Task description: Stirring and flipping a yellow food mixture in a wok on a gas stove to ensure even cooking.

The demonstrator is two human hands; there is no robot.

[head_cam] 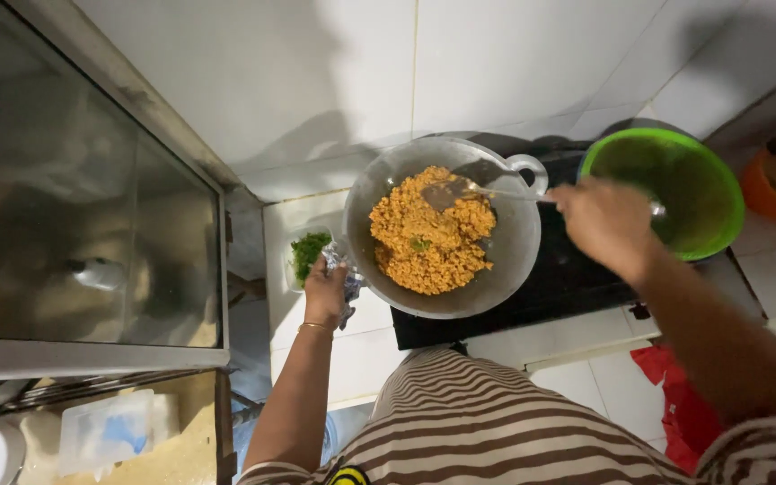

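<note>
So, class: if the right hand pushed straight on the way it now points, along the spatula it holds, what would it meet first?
Probably the wok's far handle, then the orange rice; the right hand points left along the spatula, though depth is unclear.

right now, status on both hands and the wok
Left hand grips wok rim through a cloth. Right hand holds spatula in the orange rice. Green bowl sits close beside right hand.
</note>
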